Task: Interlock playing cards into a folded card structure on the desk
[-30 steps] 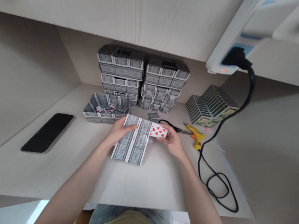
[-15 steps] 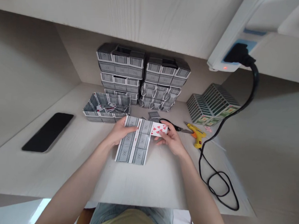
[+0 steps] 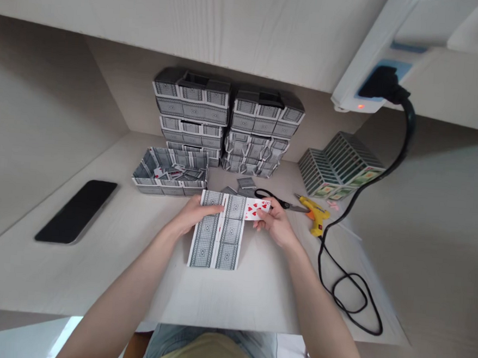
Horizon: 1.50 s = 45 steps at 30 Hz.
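A panel of joined playing cards (image 3: 230, 233), grey patterned backs up, is held above the table. My left hand (image 3: 189, 214) grips its upper left edge, thumb on top and fingers hidden underneath. At the panel's upper right corner, a playing card (image 3: 255, 208) with red hearts sticks out sideways, face up. My right hand (image 3: 276, 222) pinches this card by its right end. Whether the hearts card is fixed to the panel cannot be made out. Behind the panel, a few loose cards (image 3: 247, 184) lie on the table.
An open box made of cards (image 3: 168, 188) holds loose pieces. Stacked card boxes (image 3: 263, 118) stand against the back wall. Black scissors (image 3: 282, 202), a yellow glue gun (image 3: 317, 217) with its black cord (image 3: 350, 277), and green card blocks (image 3: 338, 169) are at right. A phone (image 3: 77, 211) lies left.
The panel has moved slightly toward me and to the right, and it sits straighter. Both hands keep their hold, and the hearts card moves along with the panel.
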Available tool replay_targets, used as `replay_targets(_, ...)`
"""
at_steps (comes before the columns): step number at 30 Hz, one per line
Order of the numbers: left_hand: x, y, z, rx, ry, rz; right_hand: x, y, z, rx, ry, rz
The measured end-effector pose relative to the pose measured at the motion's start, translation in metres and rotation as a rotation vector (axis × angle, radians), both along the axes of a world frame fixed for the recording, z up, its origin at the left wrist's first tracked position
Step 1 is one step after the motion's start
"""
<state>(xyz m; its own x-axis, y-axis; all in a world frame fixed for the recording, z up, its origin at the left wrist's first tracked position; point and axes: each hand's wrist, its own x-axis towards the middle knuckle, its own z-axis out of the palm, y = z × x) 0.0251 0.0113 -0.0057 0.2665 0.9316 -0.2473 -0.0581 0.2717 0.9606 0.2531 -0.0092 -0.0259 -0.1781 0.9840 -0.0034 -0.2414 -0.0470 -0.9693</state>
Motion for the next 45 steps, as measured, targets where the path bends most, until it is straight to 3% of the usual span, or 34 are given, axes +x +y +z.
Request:
replay_targets(17, 0.008, -0.001, -0.002, -0.022, 0.022, 0.13, -0.004, 0.0, 0.0, -0.061, -0.012, 0.034)
replay_targets(30, 0.013, -0.002, -0.006, 0.043, 0.054, 0.089, -0.022, -0.005, -0.002, -0.006, -0.052, 0.075)
replay_targets(38, 0.008, 0.001, -0.003, -0.041, -0.05, 0.079, -0.021, -0.001, -0.009, -0.008, -0.048, -0.003)
replay_targets(40, 0.004, 0.003, 0.001, -0.075, -0.103, 0.112, -0.019, 0.001, -0.012, 0.035, -0.147, -0.134)
replay_targets(42, 0.0, 0.004, 0.005, -0.1, -0.149, 0.154, -0.018, 0.003, -0.016, 0.149, -0.383, -0.259)
replay_targets(45, -0.005, 0.005, 0.009, -0.1, -0.187, 0.191, -0.019, 0.002, -0.019, 0.33, -0.776, -0.26)
